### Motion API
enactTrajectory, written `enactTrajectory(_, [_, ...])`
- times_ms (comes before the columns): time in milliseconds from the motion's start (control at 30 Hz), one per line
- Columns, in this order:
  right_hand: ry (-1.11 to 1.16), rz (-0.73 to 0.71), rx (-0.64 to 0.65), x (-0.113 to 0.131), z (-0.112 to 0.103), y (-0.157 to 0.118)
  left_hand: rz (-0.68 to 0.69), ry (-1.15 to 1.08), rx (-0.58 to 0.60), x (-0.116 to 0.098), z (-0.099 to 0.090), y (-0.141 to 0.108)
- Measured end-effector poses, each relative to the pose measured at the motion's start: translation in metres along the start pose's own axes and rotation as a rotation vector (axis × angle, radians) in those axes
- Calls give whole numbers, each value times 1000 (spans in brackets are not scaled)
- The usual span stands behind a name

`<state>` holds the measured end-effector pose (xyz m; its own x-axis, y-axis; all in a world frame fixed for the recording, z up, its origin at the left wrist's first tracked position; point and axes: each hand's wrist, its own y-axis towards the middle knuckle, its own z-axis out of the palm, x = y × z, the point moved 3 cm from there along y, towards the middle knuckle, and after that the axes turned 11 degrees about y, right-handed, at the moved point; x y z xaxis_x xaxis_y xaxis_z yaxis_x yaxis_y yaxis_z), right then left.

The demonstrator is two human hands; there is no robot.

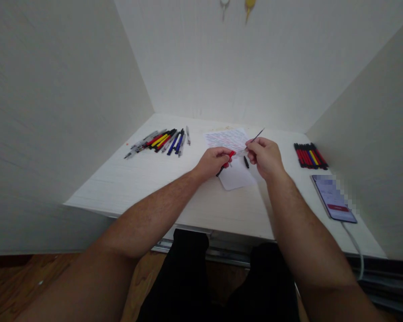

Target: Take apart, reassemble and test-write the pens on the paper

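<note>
My left hand (215, 162) is closed around a red pen barrel (232, 154), whose dark end sticks out below the fingers. In a pinch, my right hand (263, 154) holds a thin dark pen refill (258, 135), tilted up toward the back right. Between the two hands a small black pen part (246, 162) lies on a sheet of paper (237, 176). Coloured scribbled lines cover the far half of the paper (225, 138). The hands are apart, both just above the paper.
Clear, red, yellow and blue pens (161, 141) lie in a loose pile at the left. Toward the right wall is a neat row of mostly red pens (310, 156). A phone (334, 199) with a white cable (354, 243) lies nearer the front right edge. White panels enclose the desk (127, 188).
</note>
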<state>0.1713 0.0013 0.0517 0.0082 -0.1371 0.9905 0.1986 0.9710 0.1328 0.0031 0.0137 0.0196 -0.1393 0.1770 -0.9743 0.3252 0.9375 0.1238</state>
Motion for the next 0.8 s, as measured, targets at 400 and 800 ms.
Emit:
enactTrajectory(400, [149, -49, 26, -12, 5, 2, 54, -18, 97, 2, 2, 0])
enactTrajectory(800, [-279, -159, -3, -16, 3, 3, 113, -183, -128, -6, -8, 3])
